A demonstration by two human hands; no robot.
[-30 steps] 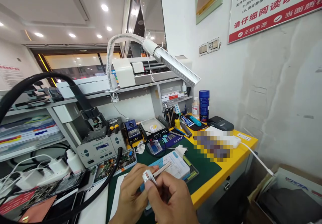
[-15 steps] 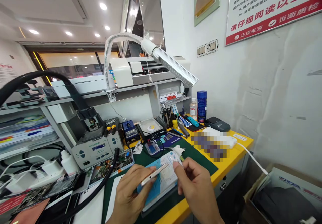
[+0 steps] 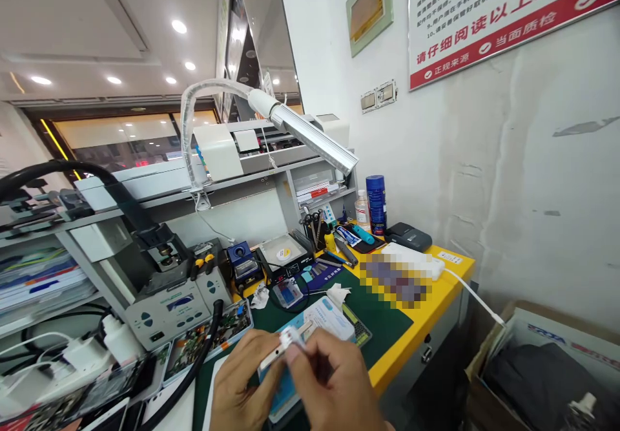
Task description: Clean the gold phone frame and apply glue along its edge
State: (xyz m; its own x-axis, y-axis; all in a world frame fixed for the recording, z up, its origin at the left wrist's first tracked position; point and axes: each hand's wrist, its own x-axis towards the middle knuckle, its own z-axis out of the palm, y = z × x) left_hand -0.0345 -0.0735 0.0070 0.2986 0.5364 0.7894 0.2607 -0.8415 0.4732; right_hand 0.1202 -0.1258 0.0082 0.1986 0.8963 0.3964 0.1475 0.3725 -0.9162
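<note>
Low in the middle of the head view, my left hand (image 3: pixel 242 379) grips a thin phone (image 3: pixel 269 358) edge-on, its pale narrow side with small holes turned toward me. My right hand (image 3: pixel 334 379) is closed, thumb and fingers pressed around a small white piece (image 3: pixel 289 336) at the phone's edge. Its kind cannot be made out, and fingers hide part of it. Under both hands lies a blue and white box (image 3: pixel 332 318), on the dark green mat (image 3: pixel 387 315).
At left stand a grey soldering station (image 3: pixel 165 315) and a tray of circuit boards (image 3: pixel 208 344). A black hose (image 3: pixel 201 353) curves near my left hand. The lamp (image 3: pixel 314 134) hangs above. Farther back are a blue spray can (image 3: pixel 376 205) and a white power strip (image 3: pixel 411 260).
My right hand has moved left, bringing the white piece against the phone's edge. Earlier it was apart from the phone. The camera view has shifted slightly to the right.
</note>
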